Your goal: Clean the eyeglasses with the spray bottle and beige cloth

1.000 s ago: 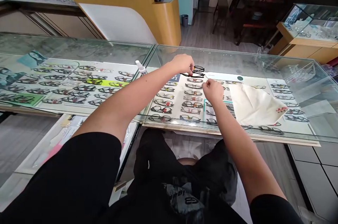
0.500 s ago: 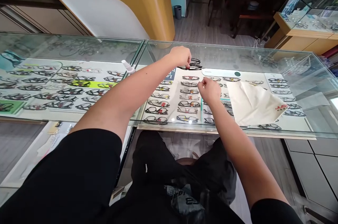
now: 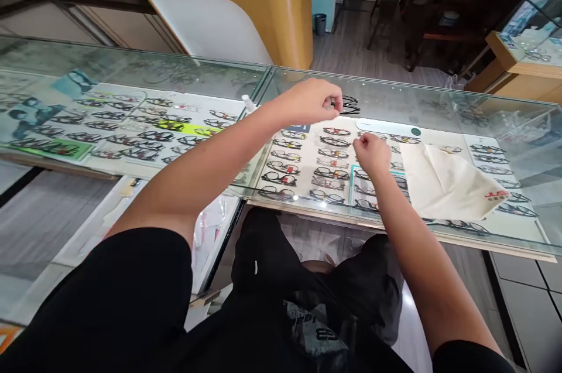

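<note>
My left hand (image 3: 317,99) hovers over the far part of the glass counter (image 3: 302,209), fingers curved, with a gap between thumb and fingertips. I see nothing held in it. Just beyond its fingertips lie black-framed eyeglasses (image 3: 351,108) near the counter's far edge, partly hidden by the hand. My right hand (image 3: 373,155) is closed in a loose fist by the glass, and whether anything is inside it is hidden. To its right a cream cleaning cloth (image 3: 448,182) with red lettering is spread out. Left of the right hand, rows of eyeglasses (image 3: 331,173) show under the glass.
A white-capped bottle (image 3: 248,103) stands behind my left forearm. More frames fill the left display case (image 3: 153,137). Below it a drawer (image 3: 109,215) holds plastic bags. Beyond the counter are a yellow desk (image 3: 290,27), a bin (image 3: 320,24) and a stool (image 3: 384,10).
My left hand has parted from the black-framed eyeglasses it was gripping, its fingers loosening. My right hand stays closed near the cloth. The camera has turned slightly left.
</note>
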Tool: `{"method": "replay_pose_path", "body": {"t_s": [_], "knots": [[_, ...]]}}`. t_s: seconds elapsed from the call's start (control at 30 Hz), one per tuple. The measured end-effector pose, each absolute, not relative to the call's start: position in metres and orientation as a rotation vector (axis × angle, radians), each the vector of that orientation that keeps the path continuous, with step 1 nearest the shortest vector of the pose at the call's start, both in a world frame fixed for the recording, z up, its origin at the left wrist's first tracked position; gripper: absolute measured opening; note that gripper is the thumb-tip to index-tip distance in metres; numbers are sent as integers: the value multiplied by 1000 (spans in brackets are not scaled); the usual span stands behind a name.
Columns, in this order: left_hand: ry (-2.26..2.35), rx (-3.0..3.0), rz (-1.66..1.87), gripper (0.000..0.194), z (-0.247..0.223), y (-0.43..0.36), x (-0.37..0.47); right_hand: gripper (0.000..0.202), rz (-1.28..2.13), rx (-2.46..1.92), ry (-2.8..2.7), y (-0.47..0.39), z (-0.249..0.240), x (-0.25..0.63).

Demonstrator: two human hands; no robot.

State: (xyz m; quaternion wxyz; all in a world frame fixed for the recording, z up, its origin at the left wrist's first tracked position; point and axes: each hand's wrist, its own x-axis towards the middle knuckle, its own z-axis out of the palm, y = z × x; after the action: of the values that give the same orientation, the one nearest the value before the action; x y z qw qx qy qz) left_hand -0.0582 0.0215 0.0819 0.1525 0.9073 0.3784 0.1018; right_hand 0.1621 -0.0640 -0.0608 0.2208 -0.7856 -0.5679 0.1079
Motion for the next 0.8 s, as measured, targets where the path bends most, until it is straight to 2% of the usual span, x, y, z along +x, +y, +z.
{"method": "replay_pose_path", "body": {"t_s": [0.1,0.2,0.3,0.43,0.57,0.7,0.8], "knots": [[1009,2526,161,28,109,-58,-123,25,264,-2183,-1554,-64,-60,164],[984,2287,-98,30,110,-116,-190,23,238,-2196,-1517,-65,-61,166],[953,1891,-413,37,75,-142,-255,22,257,-2182,-1461,-67,-61,168],[1139,1486,-801,40,-9,-144,-339,20,258,-2192,-1422,-68,-60,169],[1507,1796,-557,24,-85,-130,-398,19,239,-2231,-1421,-68,-58,168],[1823,1987,-290,36,-126,-97,-420,20,213,-2258,-1407,-68,-60,171],[1952,2131,-79,38,-142,-58,-420,21,210,-2291,-1404,-68,-62,173]]}}
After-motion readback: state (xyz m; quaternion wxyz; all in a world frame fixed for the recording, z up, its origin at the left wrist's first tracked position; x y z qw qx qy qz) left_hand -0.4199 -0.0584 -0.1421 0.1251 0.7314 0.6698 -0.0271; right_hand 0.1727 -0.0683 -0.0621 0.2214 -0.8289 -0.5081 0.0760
